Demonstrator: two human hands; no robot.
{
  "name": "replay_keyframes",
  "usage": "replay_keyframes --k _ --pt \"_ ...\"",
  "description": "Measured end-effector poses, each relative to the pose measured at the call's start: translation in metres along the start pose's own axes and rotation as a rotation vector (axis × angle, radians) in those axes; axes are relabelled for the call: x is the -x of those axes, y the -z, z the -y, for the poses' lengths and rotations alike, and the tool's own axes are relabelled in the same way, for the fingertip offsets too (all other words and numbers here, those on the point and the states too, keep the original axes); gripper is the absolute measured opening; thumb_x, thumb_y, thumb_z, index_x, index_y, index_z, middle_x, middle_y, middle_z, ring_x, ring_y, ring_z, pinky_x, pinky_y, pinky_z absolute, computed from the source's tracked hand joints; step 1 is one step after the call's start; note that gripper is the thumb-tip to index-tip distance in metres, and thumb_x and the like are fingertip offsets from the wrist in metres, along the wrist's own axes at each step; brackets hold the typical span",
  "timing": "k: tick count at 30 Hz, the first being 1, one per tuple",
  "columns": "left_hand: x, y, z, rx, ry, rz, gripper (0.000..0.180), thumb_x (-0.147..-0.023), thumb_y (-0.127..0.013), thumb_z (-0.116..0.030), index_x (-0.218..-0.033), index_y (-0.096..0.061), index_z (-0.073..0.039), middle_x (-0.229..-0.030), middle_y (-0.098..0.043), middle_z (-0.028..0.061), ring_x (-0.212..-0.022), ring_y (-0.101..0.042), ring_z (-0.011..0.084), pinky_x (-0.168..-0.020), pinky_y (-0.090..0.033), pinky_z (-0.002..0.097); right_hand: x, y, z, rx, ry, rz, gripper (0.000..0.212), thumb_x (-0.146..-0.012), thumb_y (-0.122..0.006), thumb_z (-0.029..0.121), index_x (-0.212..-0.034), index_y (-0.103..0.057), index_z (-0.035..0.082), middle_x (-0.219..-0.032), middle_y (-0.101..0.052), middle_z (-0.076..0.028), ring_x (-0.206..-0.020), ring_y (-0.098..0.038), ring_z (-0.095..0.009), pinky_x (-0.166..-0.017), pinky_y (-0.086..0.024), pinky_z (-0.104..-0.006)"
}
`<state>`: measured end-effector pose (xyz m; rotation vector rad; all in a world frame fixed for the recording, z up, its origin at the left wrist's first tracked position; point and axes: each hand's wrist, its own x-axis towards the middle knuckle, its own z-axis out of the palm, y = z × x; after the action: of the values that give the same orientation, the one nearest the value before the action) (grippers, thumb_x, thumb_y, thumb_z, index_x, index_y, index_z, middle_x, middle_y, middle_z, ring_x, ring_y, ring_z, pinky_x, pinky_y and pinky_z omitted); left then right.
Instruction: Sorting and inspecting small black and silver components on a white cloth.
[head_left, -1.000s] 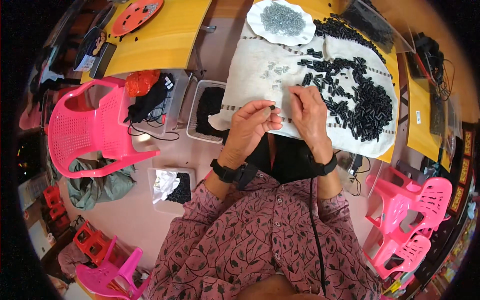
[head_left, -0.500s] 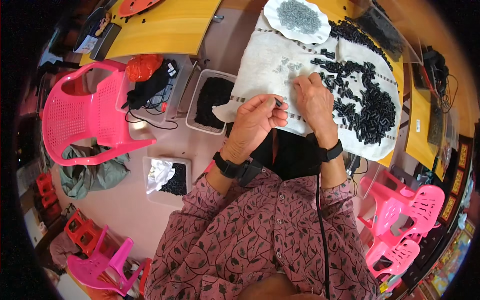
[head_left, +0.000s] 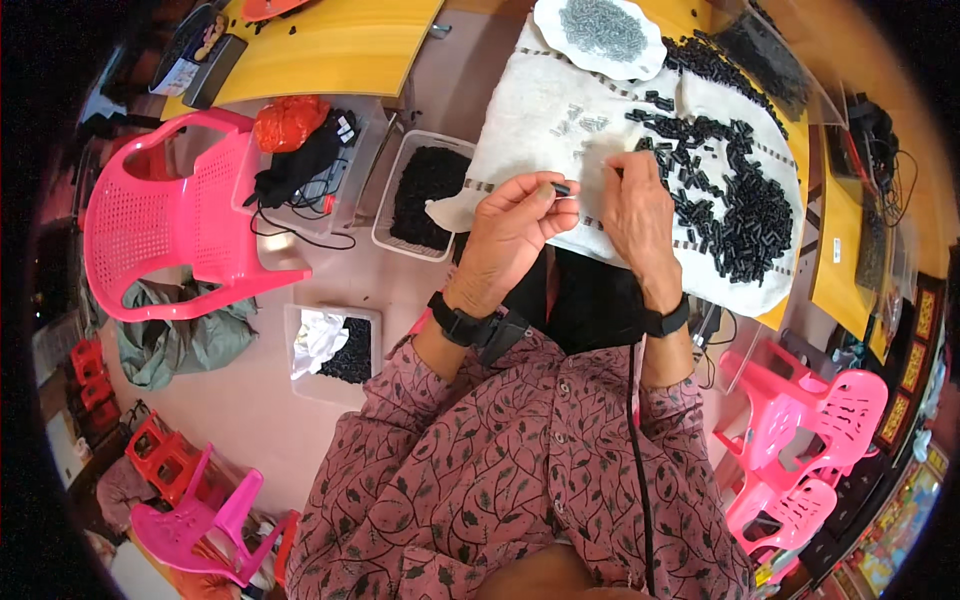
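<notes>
My left hand [head_left: 520, 222] pinches a small black tube-shaped piece [head_left: 562, 189] between thumb and forefinger, above the near part of a white cloth [head_left: 520, 130]. To its right, my right hand [head_left: 640, 212] is closed with its fingertips drawn together just over the cloth; whatever they hold, if anything, is hidden. Several small clear pieces [head_left: 580, 122] lie loose beyond the hands. A large spread of similar black pieces [head_left: 745, 215] covers the cloth's right side. At the far edge, a white scalloped plate [head_left: 648, 62] carries a heap of clear pieces [head_left: 603, 28].
Left of the cloth, a white bin [head_left: 383, 235] holds black pieces, and a second bin [head_left: 375, 372] stands on the floor. A pink armchair [head_left: 215, 215] stands beside a clear box with a red bag [head_left: 290, 122]. More pink chairs [head_left: 790, 430] are at the right.
My right hand has shifted slightly right, away from the clear pieces. The black piece in my left hand has turned closer to level and sits a little higher.
</notes>
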<state>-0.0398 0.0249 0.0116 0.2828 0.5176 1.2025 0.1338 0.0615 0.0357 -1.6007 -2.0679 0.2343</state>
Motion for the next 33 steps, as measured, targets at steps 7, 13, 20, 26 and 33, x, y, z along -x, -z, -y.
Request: replay_keyframes --k 7,13,20,26,33 --pt "0.000 0.006 0.006 0.026 0.004 0.020 0.020 -0.098 -0.056 -0.011 -0.114 -0.062 0.000 -0.109 -0.066 0.0133 -0.091 -0.063 0.0148 -0.082 -0.052 0.0275 0.031 0.011 0.017 -0.578 -0.275 0.076 0.016 -0.096 -0.056 0.011 -0.101 -0.056 -0.004 -0.079 -0.062 -0.017 -0.065 -0.061 -0.026 -0.061 -0.048 -0.0357" --pt "-0.002 0.011 0.010 0.030 0.030 -0.050 0.017 -0.097 -0.058 -0.011 -0.109 -0.063 -0.001 -0.108 -0.066 0.0124 -0.086 -0.061 0.0128 -0.075 -0.050 0.0243 0.040 0.009 0.026 -0.652 -0.325 0.131 0.017 -0.096 -0.057 0.015 -0.101 -0.057 -0.002 -0.072 -0.059 -0.011 -0.063 -0.056 -0.019 -0.059 -0.046 -0.0323" --pt "-0.002 0.010 0.012 0.047 0.018 -0.036 0.017 -0.097 -0.059 -0.010 -0.110 -0.063 0.000 -0.105 -0.066 0.0107 -0.085 -0.060 0.0122 -0.075 -0.049 0.0240 0.043 0.005 0.028 -0.719 -0.338 0.160 0.017 -0.097 -0.056 0.016 -0.101 -0.057 -0.001 -0.071 -0.058 -0.009 -0.063 -0.056 -0.017 -0.058 -0.046 -0.0310" --pt "-0.003 0.011 0.014 0.056 0.002 -0.017 0.022 -0.096 -0.060 -0.010 -0.116 -0.062 0.001 -0.106 -0.065 0.0114 -0.086 -0.061 0.0130 -0.077 -0.050 0.0248 0.043 0.008 0.032 -0.827 -0.398 0.215 0.019 -0.098 -0.056 0.018 -0.099 -0.057 -0.001 -0.069 -0.058 -0.005 -0.059 -0.054 -0.011 -0.055 -0.044 -0.0265" --pt "-0.003 0.007 0.013 0.038 0.002 -0.021 0.023 -0.098 -0.057 -0.009 -0.117 -0.060 0.001 -0.113 -0.064 0.0147 -0.093 -0.064 0.0161 -0.086 -0.053 0.0284 0.042 0.011 0.030 -0.882 -0.452 0.205 0.020 -0.098 -0.056 0.019 -0.099 -0.056 -0.001 -0.069 -0.058 -0.002 -0.059 -0.054 -0.008 -0.054 -0.044 -0.0241"
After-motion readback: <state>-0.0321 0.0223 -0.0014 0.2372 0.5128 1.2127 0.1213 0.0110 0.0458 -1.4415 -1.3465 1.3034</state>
